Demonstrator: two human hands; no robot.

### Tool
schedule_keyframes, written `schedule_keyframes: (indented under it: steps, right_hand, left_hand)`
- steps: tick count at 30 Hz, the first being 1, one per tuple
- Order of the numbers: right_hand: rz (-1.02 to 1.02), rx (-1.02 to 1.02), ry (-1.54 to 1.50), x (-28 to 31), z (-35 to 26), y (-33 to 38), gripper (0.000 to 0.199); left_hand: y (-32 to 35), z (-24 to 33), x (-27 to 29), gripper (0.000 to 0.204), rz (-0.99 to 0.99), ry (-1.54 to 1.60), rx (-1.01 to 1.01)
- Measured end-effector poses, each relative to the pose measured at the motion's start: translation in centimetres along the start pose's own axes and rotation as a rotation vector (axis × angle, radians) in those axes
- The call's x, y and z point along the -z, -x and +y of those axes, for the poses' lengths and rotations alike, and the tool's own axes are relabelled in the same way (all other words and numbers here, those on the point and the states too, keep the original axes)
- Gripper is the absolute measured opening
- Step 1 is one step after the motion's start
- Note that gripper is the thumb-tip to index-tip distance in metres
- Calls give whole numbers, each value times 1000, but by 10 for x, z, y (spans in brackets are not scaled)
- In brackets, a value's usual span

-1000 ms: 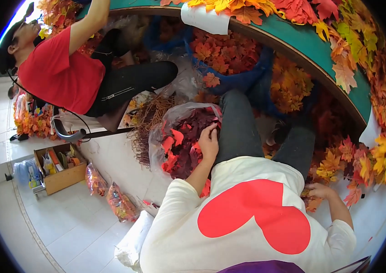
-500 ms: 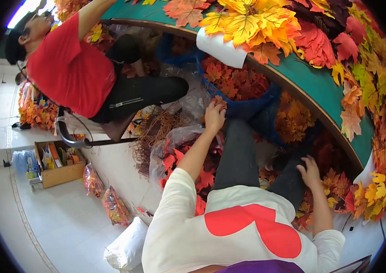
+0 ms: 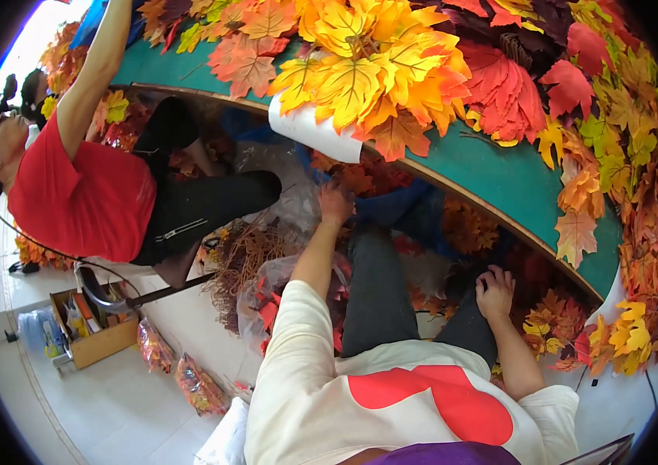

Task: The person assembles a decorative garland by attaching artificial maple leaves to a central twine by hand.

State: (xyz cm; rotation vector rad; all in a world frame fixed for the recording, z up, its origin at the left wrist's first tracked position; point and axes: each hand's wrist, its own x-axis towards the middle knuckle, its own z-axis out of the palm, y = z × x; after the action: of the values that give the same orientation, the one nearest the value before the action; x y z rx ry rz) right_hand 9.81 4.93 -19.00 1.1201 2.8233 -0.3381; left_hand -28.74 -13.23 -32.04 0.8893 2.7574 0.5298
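Note:
My left hand (image 3: 335, 203) reaches to the near side of a blue bag (image 3: 391, 208) under the table. Orange-red artificial maple leaves (image 3: 371, 177) fill that bag. The fingers of this hand are blurred against the leaves, and I cannot tell whether they hold any. My right hand (image 3: 495, 293) rests on my right thigh near the knee, its fingers loosely spread and nothing in them. Beside my left leg stands a clear plastic bag (image 3: 253, 298) with red leaves.
The curved green tabletop (image 3: 499, 174) bears yellow leaf bunches (image 3: 360, 58), and its edge overhangs my knees. At the left, a co-worker in a red shirt (image 3: 84, 198) sits with an arm raised. A wooden box (image 3: 104, 345) and bagged leaves (image 3: 198, 384) stand on the floor.
The view has shifted, so the table and my arms sit differently. My left hand is still by the bag, and the leaf seen at its fingertips no longer shows clearly. My right hand stays on my leg.

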Motion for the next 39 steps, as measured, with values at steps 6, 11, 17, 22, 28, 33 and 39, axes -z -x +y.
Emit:
schedule_keyframes:
  steps: [6, 11, 17, 22, 28, 33, 39]
  right_hand:
    - [43, 22, -40, 0, 7, 5, 6]
    - [45, 52, -70, 6, 8, 14, 8]
    - [-29, 198, -924, 61, -72, -2, 18]
    - [-682, 220, -2043, 95, -135, -2, 68]
    - [-506, 46, -1970, 111, -100, 9, 25]
    - [-389, 183, -1256, 105, -19, 3, 31]
    - [136, -89, -170, 77, -10, -14, 26]
  left_hand:
    - [66, 43, 127, 20, 689, 385, -49]
    - [136, 80, 213, 16, 733, 1284, 124]
    - [201, 130, 257, 18, 515, 1707, 104]
    - [222, 173, 255, 17, 273, 1981, 74]
    - [219, 182, 265, 33, 72, 2224, 128]
    - [206, 150, 288, 22, -140, 2129, 124]
    - [240, 197, 272, 8, -395, 1818, 116]
